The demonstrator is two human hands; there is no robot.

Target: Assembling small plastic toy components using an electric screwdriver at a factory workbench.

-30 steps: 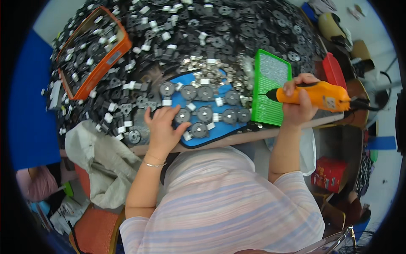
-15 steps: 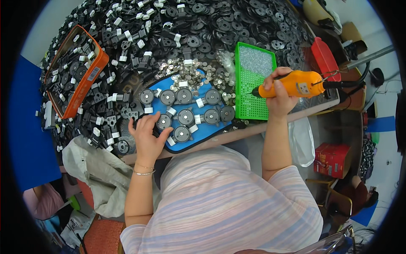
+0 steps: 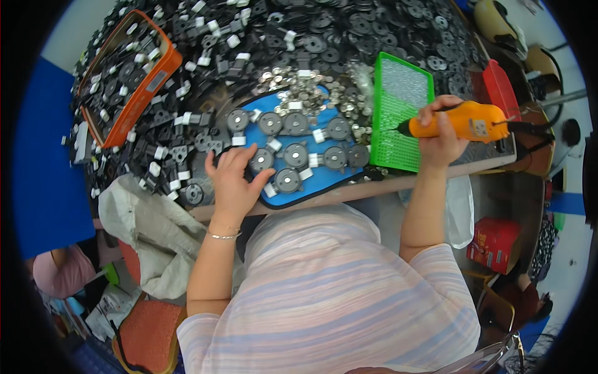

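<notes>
A: Round grey parts point(image 3: 296, 154) lie in rows on the blue mat point(image 3: 324, 182) at the near edge of the bench point(image 3: 398, 185), right in front of the person. The left hand point(image 3: 232, 181) rests flat at the mat's near left corner, fingers spread and loosely open, its fingertips touching the round part nearest that corner; it grips nothing.

B: And the right hand point(image 3: 441, 132)?

A: Closed around the orange power screwdriver point(image 3: 464, 121), held level above the green tray point(image 3: 398, 112), tip pointing left toward the mat. The tip is not on any part.

B: So which step is that, to your eye?

A: I'd judge it's between fastenings: the left hand is steadying or picking out a part, the driver is waiting over the tray. The next move would call for swinging the tip left and down onto one round part while the left hand holds it from turning.

B: Room to do it?

A: Tight. The mat's far edge is crowded by a heap of small silver pieces point(image 3: 299, 93), and behind that a great pile of black parts point(image 3: 349, 31) covers the bench to its far edge. An orange bin point(image 3: 163, 68) sits at the far left corner. The mat's near edge lies close to the bench's near edge, so a nudged part could slide off toward the lap. The driver's cord trails off the right edge.
</notes>
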